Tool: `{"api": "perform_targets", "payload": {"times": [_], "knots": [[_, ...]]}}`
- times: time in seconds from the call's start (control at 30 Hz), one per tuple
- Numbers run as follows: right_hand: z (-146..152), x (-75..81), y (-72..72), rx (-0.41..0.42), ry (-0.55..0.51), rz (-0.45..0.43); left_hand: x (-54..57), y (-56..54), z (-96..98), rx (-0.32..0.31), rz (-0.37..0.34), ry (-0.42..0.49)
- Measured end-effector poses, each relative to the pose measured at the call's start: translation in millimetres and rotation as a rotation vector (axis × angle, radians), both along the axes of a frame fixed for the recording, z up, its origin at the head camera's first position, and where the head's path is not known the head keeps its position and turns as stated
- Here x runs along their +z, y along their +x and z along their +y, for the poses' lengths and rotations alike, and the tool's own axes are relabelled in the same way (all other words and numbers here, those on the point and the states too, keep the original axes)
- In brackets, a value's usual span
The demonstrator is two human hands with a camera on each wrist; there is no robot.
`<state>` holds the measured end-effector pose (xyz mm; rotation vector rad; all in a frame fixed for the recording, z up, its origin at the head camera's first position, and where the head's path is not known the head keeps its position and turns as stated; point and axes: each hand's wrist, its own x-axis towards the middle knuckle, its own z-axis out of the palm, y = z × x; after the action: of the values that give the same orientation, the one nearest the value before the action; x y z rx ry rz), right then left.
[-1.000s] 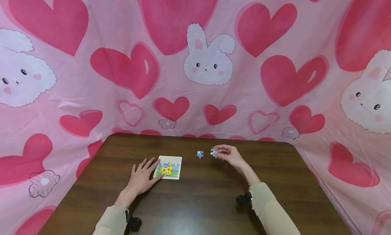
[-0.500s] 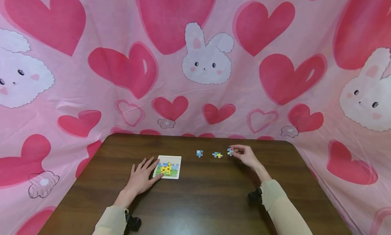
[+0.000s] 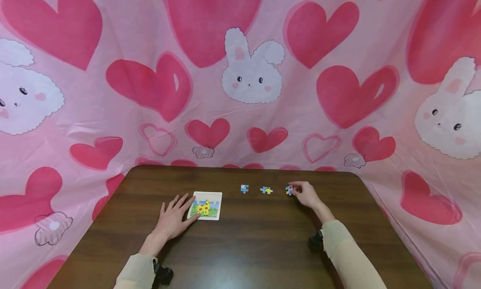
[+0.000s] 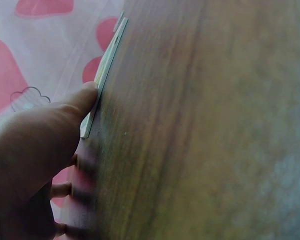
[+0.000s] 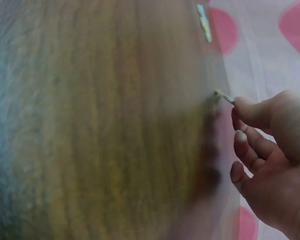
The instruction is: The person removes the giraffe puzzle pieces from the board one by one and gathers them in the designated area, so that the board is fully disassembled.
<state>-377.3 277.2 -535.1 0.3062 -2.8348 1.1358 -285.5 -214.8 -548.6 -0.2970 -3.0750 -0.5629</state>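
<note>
My right hand [image 3: 306,194] pinches a blue jigsaw piece [image 3: 289,190] with a red spot between thumb and fingers, at the right of the row of pieces. In the right wrist view the piece [image 5: 224,97] shows edge-on, tilted, one end close to the table. To its left lie a blue and yellow jigsaw piece [image 3: 266,190] and a blue and white jigsaw piece [image 3: 244,188]. My left hand [image 3: 174,217] lies with fingers spread, thumb and index finger on the left edge of a white-framed puzzle board [image 3: 219,197] that shows a yellow giraffe.
The dark wooden table [image 3: 240,247] has rounded far corners. A pink cloth [image 3: 210,109] with hearts and rabbits hangs behind it and along both sides. Black wrist cameras sit at the left cuff [image 3: 135,270] and the right cuff [image 3: 334,234].
My right hand has carried the red-spotted piece rightward, away from the blue and yellow piece, which now shows on the table, and has lowered and turned it. My left hand stays on the board.
</note>
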Motion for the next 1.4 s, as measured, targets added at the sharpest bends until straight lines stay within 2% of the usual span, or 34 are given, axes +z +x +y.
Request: {"api": "perform_targets", "payload": {"times": [0.23, 0.43, 0.53, 0.67, 0.8, 0.97, 1.2, 1.4], "knots": [[-2, -10.7, 5.3, 0.031, 0.094, 0.091, -4.8, 2.6, -0.2, 0.008, -0.008, 0.010], [-1, -18.8, 11.6, -0.010, 0.146, 0.130, -6.9, 0.4, 2.6, 0.003, -0.025, 0.019], [-4, -18.5, 13.8, -0.050, 0.101, 0.134, -5.3, 0.4, 0.7, 0.003, -0.027, 0.021], [-17, -11.7, 16.4, -0.073, 0.003, 0.139, -2.4, 1.9, -6.3, -0.001, 0.013, 0.018], [-40, -3.7, 19.3, -0.033, -0.067, 0.153, -1.5, 3.6, -13.5, -0.002, 0.051, 0.015], [-81, 4.8, 26.4, 0.058, -0.145, 0.128, -2.5, 4.1, -18.0, -0.010, 0.053, 0.013], [-134, 11.1, 33.7, 0.212, -0.159, 0.106, -1.2, 2.3, -19.0, -0.018, 0.064, 0.009], [-170, 13.4, 35.3, 0.272, -0.186, 0.061, -0.7, -0.3, -20.1, -0.027, 0.064, -0.001]]}}
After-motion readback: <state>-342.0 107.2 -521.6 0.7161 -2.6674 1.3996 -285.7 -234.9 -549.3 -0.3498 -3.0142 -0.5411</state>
